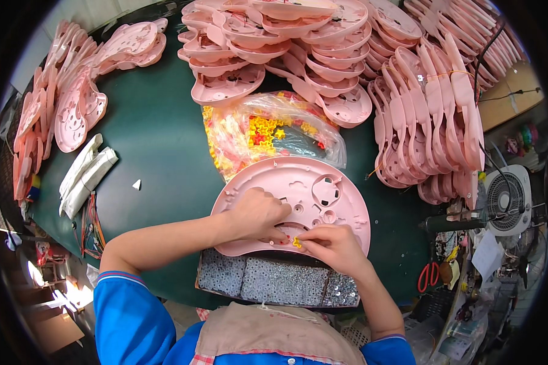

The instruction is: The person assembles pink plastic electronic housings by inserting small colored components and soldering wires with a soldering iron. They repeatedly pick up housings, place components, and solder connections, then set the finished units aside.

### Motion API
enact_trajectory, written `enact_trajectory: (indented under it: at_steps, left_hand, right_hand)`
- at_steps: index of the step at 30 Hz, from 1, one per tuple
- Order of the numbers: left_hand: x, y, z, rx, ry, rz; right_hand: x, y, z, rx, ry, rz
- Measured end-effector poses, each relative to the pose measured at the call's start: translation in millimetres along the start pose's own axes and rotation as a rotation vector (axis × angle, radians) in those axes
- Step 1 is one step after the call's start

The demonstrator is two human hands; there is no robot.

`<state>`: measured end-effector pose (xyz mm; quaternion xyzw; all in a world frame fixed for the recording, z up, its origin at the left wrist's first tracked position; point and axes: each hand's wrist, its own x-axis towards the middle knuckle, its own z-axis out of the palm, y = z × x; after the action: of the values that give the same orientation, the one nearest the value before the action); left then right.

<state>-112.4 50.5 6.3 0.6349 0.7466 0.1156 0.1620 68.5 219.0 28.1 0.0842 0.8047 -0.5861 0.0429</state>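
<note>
We have a pink shell (353,213) in front of us on the green table (158,128), its hollow, ribbed side up. In our right hand (335,246) we pinch a small yellow star (296,243) between thumb and finger, just above the shell's near edge. Our left hand (259,214) lies over the shell's left part, fingers curled and tips pointing down near the star; we cannot tell whether it grips anything.

Just beyond the shell we have a clear bag (332,143), open, with yellow and red stars in it. On our side of the shell sits a tray (286,278) of small metal parts, sorted in compartments. Farther back, more pink shells (228,85) stand in stacks. To our left lies a white bundle (88,176) near some wires (92,228); to our right are red-handled scissors (428,277) and a fan (506,199).
</note>
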Motion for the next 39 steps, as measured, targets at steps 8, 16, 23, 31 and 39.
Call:
enact_trajectory:
  at_steps: [8,16,23,31,39]
  left_hand:
    - [-75.0,25.3,-4.5,-0.167,0.229,0.333]
    - [-97.1,52.0,30.2,-0.094,0.14,0.38]
    - [-98.9,56.1,40.2,-0.221,0.246,0.335]
    - [-101.3,57.3,40.6,-0.554,0.187,0.283]
    - [-75.9,31.4,-2.0,-0.807,0.172,0.049]
  right_hand:
    - [34.0,7.5,-26.1,-0.506,-0.167,-0.324]
    - [40.3,11.8,-26.1,-0.756,-0.273,-0.513]
    - [46.7,2.0,-20.9,-0.815,-0.32,-0.413]
    - [50.9,-8.9,-7.8,-0.995,-0.36,-0.257]
    - [49.7,3.0,-7.3,-0.926,-0.318,-0.273]
